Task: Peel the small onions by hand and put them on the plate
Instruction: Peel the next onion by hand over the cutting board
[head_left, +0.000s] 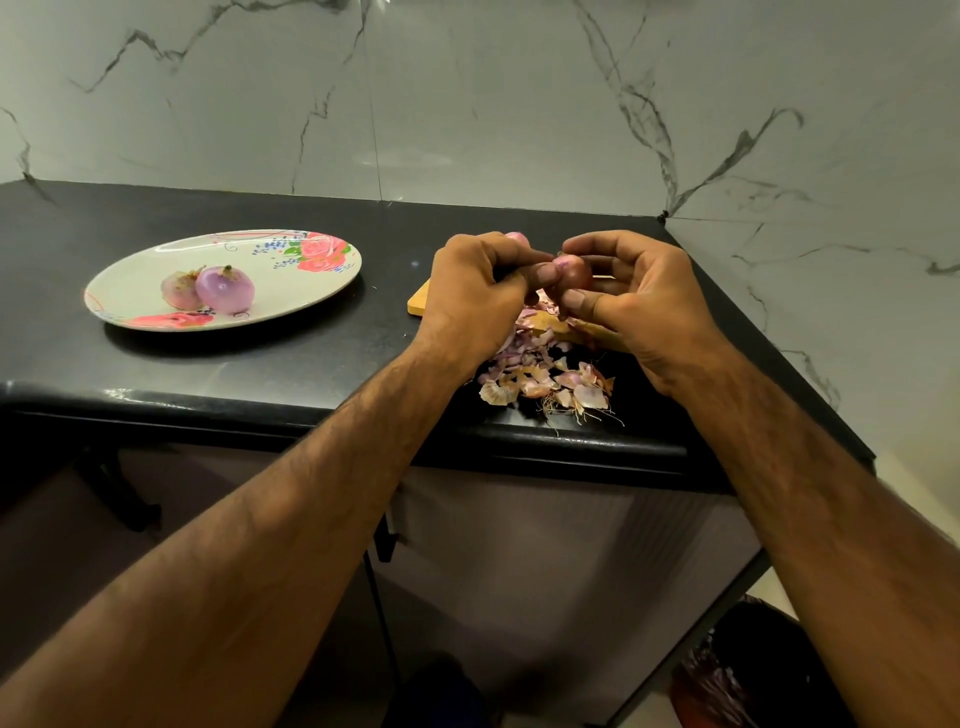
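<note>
Nearest, at five o'clock in the view, a dark bin (737, 670) with a liner stands on the floor below the black counter (311, 358). On the counter near its front edge, at six o'clock from the hands, lies a heap of onion skins (545, 376). Above it the right hand (641, 306) grips a small onion (574, 270), still reddish-skinned, between thumb and curled fingers. From nine o'clock the left hand (478, 293), fingers curled, pinches at the onion's top. A wooden board (418, 304) shows partly beneath the hands. Well apart at nine o'clock, a floral plate (260, 254) holds two peeled onions (224, 289), touching. Another onion (517, 238) peeks over the left knuckles at twelve o'clock. A marble wall (467, 104) stands behind.
</note>
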